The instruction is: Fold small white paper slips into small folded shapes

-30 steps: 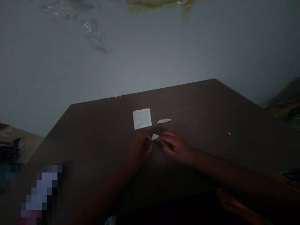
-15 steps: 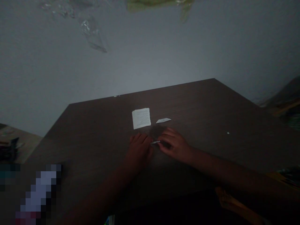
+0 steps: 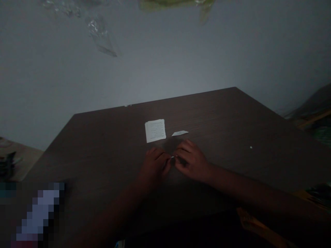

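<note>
**Two bare hands pinching a narrow white paper strip (image 3: 173, 157) over a dark wood-grain bench (image 3: 103, 144)**

The narrow white paper strip is sitting between the person's two hands, near the front middle of the bench, and it is showing only as a thin bright sliver. The left hand (image 3: 153, 167) and the right hand (image 3: 191, 162) are coming together from either side, and each grip is closing on one end of the strip. The left fingertips (image 3: 163, 159) are curling inward and the right fingertips (image 3: 178, 154) are bending down toward them, leaving only the strip's short length between the two grips. The dim light is hiding exactly how the fingers are placed on the paper.

Just ahead of the hands, a square stack of white printed paper (image 3: 155, 131) is lying flat on the bench, and a pointed white paper scrap (image 3: 180, 133) is lying just to its right. A tiny white speck (image 3: 251, 147) is sitting well off to the right. Beyond the bench's far edge, a pale grey wall (image 3: 165, 58) is rising, with a clear plastic film (image 3: 99, 31) and a greenish sheet (image 3: 176, 4) showing along the top of the view. A tan strip (image 3: 256, 224) is lying low at the right, below the bench's near edge.
</note>
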A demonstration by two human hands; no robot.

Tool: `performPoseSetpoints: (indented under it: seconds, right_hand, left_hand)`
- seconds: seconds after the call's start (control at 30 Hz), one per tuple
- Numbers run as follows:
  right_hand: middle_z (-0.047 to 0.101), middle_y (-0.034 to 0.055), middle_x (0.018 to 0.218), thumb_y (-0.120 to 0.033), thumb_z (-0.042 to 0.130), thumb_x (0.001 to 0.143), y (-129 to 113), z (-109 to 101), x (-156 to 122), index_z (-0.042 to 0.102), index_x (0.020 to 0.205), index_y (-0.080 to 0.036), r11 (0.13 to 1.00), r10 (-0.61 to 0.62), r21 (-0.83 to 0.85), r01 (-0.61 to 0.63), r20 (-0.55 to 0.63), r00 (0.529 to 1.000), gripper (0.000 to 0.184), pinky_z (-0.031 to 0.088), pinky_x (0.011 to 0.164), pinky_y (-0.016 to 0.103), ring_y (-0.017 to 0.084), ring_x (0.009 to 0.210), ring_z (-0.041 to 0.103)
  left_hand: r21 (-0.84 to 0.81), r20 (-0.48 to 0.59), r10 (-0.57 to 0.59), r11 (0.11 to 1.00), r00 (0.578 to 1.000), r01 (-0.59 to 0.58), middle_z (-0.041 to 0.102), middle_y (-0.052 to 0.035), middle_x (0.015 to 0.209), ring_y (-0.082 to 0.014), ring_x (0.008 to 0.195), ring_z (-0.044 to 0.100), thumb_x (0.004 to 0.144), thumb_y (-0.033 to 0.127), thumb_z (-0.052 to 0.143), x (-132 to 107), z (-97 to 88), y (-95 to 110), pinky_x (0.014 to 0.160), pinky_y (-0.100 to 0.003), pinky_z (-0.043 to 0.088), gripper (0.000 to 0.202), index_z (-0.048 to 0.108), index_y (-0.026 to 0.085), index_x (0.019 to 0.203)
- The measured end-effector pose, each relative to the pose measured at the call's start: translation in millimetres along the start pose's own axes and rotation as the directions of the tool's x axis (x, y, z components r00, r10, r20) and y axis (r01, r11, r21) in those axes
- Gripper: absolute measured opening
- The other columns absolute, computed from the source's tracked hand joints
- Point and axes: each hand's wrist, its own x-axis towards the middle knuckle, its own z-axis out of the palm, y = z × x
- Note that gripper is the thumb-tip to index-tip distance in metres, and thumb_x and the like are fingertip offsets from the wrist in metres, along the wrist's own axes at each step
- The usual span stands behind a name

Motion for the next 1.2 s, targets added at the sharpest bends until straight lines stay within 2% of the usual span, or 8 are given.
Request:
performPoseSetpoints:
  seconds: [0.13,0.23,0.4,0.63,0.83,1.03,1.2]
  right_hand:
    - [0.076,0.0056,0.104,-0.014,0.074,0.107,-3,2,1,0.076,0.107,-0.025,0.999,-0.032,-0.001,0.032,-0.021,0.999,0.012,0.058,0.089,0.044,0.027,0.098,0.066]
    - [0.073,0.0040,0.101,-0.011,0.075,0.105,-4,2,2,0.071,0.102,-0.026,0.999,-0.037,0.001,0.037,-0.038,0.999,0.017,0.057,0.086,0.042,0.026,0.096,0.066]
    - [0.073,0.0030,0.099,-0.007,0.076,0.102,-5,1,5,0.068,0.101,-0.027,0.998,-0.053,-0.020,0.052,-0.065,0.996,0.021,0.056,0.087,0.041,0.025,0.095,0.067]
    - [0.075,0.0024,0.095,-0.011,0.075,0.104,-4,-1,6,0.069,0.102,-0.027,0.999,-0.048,-0.024,0.047,-0.065,0.997,0.017,0.055,0.087,0.043,0.025,0.090,0.068]
    - [0.078,0.0028,0.094,-0.013,0.075,0.103,4,-4,3,0.071,0.101,-0.029,0.999,0.042,-0.015,-0.042,0.001,0.999,0.017,0.058,0.089,0.047,0.028,0.091,0.072]
    - [0.079,0.0032,0.095,-0.013,0.076,0.101,10,-6,1,0.071,0.100,-0.029,0.998,0.052,-0.025,-0.053,-0.031,0.998,0.016,0.059,0.090,0.046,0.027,0.090,0.073]
    - [0.078,0.0035,0.097,-0.011,0.075,0.100,17,-13,0,0.069,0.101,-0.029,0.995,0.103,-0.016,-0.103,-0.039,0.994,0.019,0.060,0.090,0.045,0.028,0.094,0.074]
  left_hand:
    - [0.028,-0.062,0.080,0.997,0.995,-0.079,0.086,-0.0050,0.099,-0.0256,0.087,0.079,0.111,0.005,0.074,1,-0.5,6,0.083,-0.040,0.065,0.019,0.083,0.022,0.109]
    - [0.029,-0.094,0.096,0.995,0.991,-0.094,0.086,-0.0045,0.097,-0.0260,0.086,0.079,0.112,0.006,0.076,2,-0.3,7,0.083,-0.041,0.068,0.019,0.084,0.022,0.112]
    - [-0.017,-0.128,0.109,0.994,0.986,-0.112,0.087,-0.0054,0.103,-0.0251,0.088,0.081,0.114,0.005,0.073,6,-0.7,7,0.084,-0.040,0.071,0.020,0.084,0.022,0.114]
    - [-0.046,-0.177,0.134,0.989,0.975,-0.144,0.085,-0.0053,0.100,-0.0226,0.087,0.079,0.120,0.007,0.065,8,-5.1,11,0.081,-0.036,0.070,0.022,0.080,0.021,0.109]
    - [-0.041,-0.054,0.013,0.999,0.998,-0.015,0.088,-0.0062,0.105,-0.0260,0.093,0.082,0.114,0.004,0.068,3,-7.8,10,0.089,-0.040,0.072,0.026,0.085,0.024,0.110]
    - [-0.056,-0.080,0.038,0.998,0.996,-0.042,0.086,-0.0058,0.105,-0.0247,0.094,0.080,0.114,0.005,0.070,-1,-4.0,5,0.088,-0.038,0.071,0.023,0.083,0.023,0.112]
    - [-0.030,-0.054,-0.033,0.999,0.998,0.032,0.085,-0.0055,0.108,-0.0255,0.097,0.079,0.114,0.006,0.070,-2,-6.6,2,0.092,-0.039,0.070,0.025,0.085,0.026,0.113]
